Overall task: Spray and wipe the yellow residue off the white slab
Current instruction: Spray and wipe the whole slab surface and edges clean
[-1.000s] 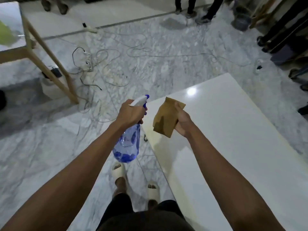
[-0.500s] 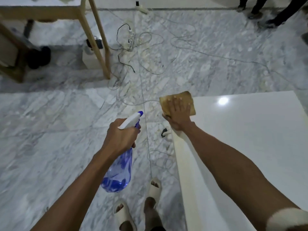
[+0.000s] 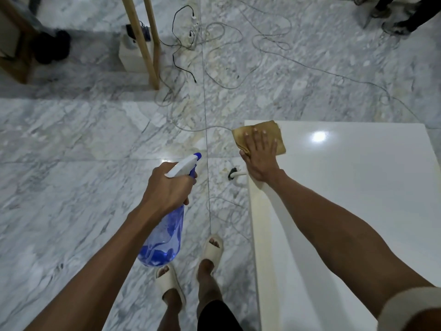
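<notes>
The white slab (image 3: 358, 187) fills the right side of the view, glossy, with a lamp's reflection near its far edge. My right hand (image 3: 261, 156) presses a brown cloth (image 3: 274, 132) flat onto the slab's far left corner, fingers straight on top of it. My left hand (image 3: 167, 189) grips the neck of a blue spray bottle (image 3: 164, 237) with a white trigger head, held over the floor to the left of the slab. A faint yellowish tint runs along the slab's left edge (image 3: 256, 235).
Marble floor (image 3: 71, 187) lies all around, with several loose cables (image 3: 214, 56) ahead. Wooden table legs (image 3: 145, 41) and a white box (image 3: 133, 56) stand at the far left. Someone's shoes (image 3: 391, 22) show at the top right. My sandalled feet (image 3: 191, 271) stand beside the slab.
The right hand has lowered the cloth from the air onto the slab's corner and now presses it flat. The view has tilted down. The left hand still holds the bottle.
</notes>
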`<state>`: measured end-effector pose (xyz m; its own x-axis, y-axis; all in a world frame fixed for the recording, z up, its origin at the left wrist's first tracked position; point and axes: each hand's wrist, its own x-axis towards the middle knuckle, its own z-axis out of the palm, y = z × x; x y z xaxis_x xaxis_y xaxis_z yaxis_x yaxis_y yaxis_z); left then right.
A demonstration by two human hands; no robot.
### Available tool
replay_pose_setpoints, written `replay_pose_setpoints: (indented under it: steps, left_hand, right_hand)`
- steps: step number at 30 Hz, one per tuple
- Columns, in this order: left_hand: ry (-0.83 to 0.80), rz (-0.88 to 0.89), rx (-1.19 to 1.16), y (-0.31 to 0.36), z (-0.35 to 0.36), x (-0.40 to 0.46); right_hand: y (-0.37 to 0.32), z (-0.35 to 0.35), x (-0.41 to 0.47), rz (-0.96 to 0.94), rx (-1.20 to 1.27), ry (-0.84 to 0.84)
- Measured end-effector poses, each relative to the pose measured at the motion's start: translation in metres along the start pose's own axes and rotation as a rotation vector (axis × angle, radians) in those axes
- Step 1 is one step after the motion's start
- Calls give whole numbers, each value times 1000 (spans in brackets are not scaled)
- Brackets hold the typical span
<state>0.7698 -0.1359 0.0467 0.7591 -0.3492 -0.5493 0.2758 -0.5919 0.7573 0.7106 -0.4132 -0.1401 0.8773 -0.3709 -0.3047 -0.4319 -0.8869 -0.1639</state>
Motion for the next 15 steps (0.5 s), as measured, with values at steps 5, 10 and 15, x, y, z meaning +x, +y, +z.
replay_pose_setpoints:
  steps: [5, 10, 15]
  left_hand:
    - [6, 12, 21, -2, -2, -15]
    - [-13, 36, 24, -12, -2, -39]
    - [-75, 73, 80, -36, -3, -78]
  right_hand:
    - [0, 20, -32, 13, -45, 85]
    - [-4, 43, -78, 6, -41, 131]
    - [-12, 70, -149, 33, -45, 178]
